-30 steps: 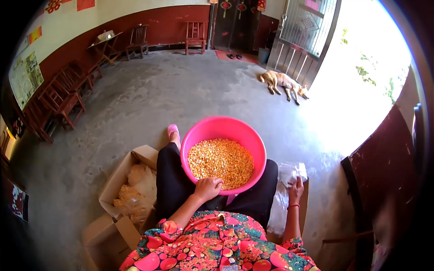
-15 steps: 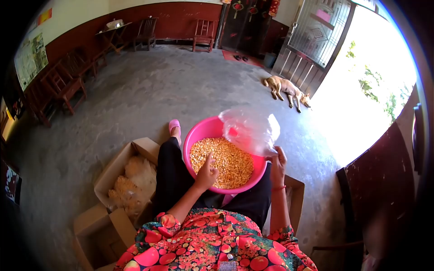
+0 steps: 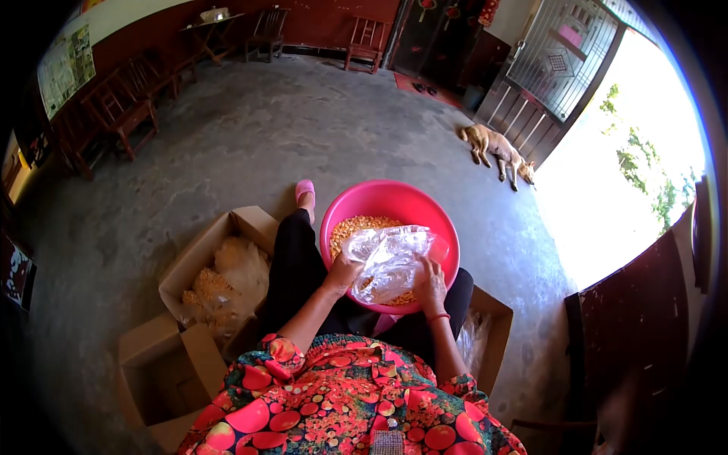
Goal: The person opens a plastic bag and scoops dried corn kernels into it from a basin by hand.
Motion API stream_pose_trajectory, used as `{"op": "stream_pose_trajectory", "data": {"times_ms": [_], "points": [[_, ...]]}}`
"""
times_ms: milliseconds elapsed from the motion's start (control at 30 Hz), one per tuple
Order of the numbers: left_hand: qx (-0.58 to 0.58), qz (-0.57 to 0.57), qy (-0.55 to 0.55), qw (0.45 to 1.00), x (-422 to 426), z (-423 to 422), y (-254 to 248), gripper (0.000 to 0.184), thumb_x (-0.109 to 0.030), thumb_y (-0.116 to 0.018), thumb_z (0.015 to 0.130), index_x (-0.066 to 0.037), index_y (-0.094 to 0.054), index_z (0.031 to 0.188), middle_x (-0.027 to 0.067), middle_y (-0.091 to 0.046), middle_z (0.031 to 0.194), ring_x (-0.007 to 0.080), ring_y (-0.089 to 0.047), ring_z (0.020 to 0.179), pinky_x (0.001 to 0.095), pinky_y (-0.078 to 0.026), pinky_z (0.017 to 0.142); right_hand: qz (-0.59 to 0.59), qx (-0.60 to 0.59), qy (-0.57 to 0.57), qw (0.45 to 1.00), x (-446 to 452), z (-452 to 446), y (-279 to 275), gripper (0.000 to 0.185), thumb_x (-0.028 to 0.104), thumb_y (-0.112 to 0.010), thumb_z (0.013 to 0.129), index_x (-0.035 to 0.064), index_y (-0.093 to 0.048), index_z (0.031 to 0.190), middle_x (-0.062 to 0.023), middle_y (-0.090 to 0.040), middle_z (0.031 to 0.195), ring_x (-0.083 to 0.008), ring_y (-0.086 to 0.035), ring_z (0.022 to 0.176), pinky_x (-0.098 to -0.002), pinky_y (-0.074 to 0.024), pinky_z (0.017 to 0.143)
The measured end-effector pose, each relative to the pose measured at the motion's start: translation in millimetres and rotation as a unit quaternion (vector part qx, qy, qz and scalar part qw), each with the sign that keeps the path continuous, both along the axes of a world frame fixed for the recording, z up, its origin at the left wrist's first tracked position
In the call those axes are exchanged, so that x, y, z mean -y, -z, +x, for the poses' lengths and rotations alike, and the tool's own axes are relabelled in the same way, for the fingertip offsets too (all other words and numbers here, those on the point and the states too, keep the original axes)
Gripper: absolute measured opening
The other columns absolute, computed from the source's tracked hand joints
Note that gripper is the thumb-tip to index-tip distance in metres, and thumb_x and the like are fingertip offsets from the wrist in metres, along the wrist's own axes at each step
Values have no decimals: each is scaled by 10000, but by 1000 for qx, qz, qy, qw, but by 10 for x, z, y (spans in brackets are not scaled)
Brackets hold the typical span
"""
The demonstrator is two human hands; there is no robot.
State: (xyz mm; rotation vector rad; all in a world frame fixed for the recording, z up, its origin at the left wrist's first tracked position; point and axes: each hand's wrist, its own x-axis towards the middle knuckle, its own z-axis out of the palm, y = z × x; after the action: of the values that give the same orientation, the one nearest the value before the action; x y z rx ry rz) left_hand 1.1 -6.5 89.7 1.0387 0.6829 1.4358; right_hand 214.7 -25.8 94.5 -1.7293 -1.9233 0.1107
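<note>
Plastic, clear and crinkled, forms the bag (image 3: 387,258) that you grasp at two sides: your left hand (image 3: 343,274) is closed on its left edge, the fingertips partly hidden by the film, while your right hand (image 3: 430,287) grips it at the right with bent fingers. Note the governing relation, which is lateral: the bag lies directly between your two grips, its longer extent appearing to run crosswise from one to the other, so that neither hand is clearly nearer. Its mouth cannot be made out among the glossy folds. Below both grips lie yellow kernels (image 3: 356,224), visible past the film's far left edge and again as a narrow strip along its near side. They are contained in the pink basin (image 3: 379,187), whose rim passes around kernels and film alike, against your dark trousers (image 3: 292,265). Left of your left grip, a cardboard box (image 3: 258,221) holds plastic-wrapped yellow contents (image 3: 212,292); just beside it, nearer your body, stands a second box (image 3: 144,345). To the right of your right grip and nearer you, a third box (image 3: 498,322) contains more clear plastic (image 3: 474,334), close by your forearm.
</note>
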Motion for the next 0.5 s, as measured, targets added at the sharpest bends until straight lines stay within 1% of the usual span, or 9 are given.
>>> {"op": "stream_pose_trajectory", "data": {"times_ms": [67, 100, 200, 233, 267, 333, 367, 467, 500], "points": [[89, -126, 78, 985, 4, -67, 150, 424, -122, -589, 785, -32, -415, 1161, 69, -534, 1037, 161, -525, 957, 269, -429, 829, -31, 18, -19, 999, 30, -61, 15, 444, 21, -490, 721, 119, -449, 1152, -133, -455, 1148, -325, -449, 1057, -393, -370, 894], [77, -149, 98, 981, 25, -99, 78, 454, -181, -610, 772, -32, -417, 1155, 72, -536, 1032, 162, -528, 950, 272, -430, 820, -32, 20, -17, 999, 35, -74, 8, 444, 21, -490, 721, 119, -449, 1152, -133, -455, 1148, -325, -449, 1057, -393, -370, 894], [118, -146, 72, 979, 6, -41, 11, 447, -185, -597, 783, -23, -409, 1155, 74, -538, 1031, 157, -530, 941, 268, -428, 811, -98, 40, -30, 994, -42, -65, 36, 464, 0, -475, 711, 111, -443, 1160, -141, -452, 1158, -343, -441, 1067, -402, -373, 886], [103, -120, 39, 987, -10, -4, 46, 290, -174, -555, 813, -35, -503, 1062, 40, -563, 968, 124, -548, 880, 261, -443, 782, -80, 7, -61, 995, -128, -42, 130, 488, -22, -467, 699, 104, -434, 1169, -148, -446, 1167, -353, -437, 1069, -404, -372, 891], [105, -117, 36, 987, -5, -11, 87, 290, -174, -555, 813, -35, -503, 1062, 40, -563, 968, 124, -548, 880, 261, -443, 782, -62, -25, -94, 993, -226, -31, 210, 512, -43, -458, 687, 97, -425, 1179, -155, -440, 1176, -364, -432, 1071, -406, -370, 895], [4, -82, 32, 996, 52, -48, 26, 270, -151, -534, 828, -27, -511, 1068, 30, -563, 965, 104, -536, 889, 247, -430, 792, -72, -41, -102, 991, -396, -98, 282, 577, -82, -452, 656, 82, -392, 1206, -178, -399, 1213, -379, -398, 1103, -401, -346, 932], [-24, -54, 58, 997, 50, -55, -12, 306, -126, -522, 833, -15, -492, 1116, 28, -556, 1000, 90, -517, 924, 233, -415, 808, -22, -68, -121, 990, -493, -142, 319, 596, -86, -460, 647, 73, -380, 1216, -195, -366, 1238, -383, -352, 1142, -404, -313, 961], [-191, 47, 24, 980, 75, -53, 127, 356, -97, -491, 849, 13, -435, 1183, 48, -528, 1081, 118, -492, 984, 248, -383, 859, 19, -94, -152, 984, -708, -265, 302, 629, -84, -460, 643, 78, -358, 1241, -218, -293, 1291, -380, -262, 1212, -400, -259, 1006], [-157, 24, 36, 987, 44, -16, 248, 353, -100, -480, 858, 20, -428, 1186, 54, -525, 1086, 125, -485, 995, 257, -374, 872, -20, -49, -150, 987, -753, -262, 284, 627, -87, -451, 644, 80, -355, 1241, -214, -294, 1291, -378, -284, 1200, -399, -280, 992]]}}
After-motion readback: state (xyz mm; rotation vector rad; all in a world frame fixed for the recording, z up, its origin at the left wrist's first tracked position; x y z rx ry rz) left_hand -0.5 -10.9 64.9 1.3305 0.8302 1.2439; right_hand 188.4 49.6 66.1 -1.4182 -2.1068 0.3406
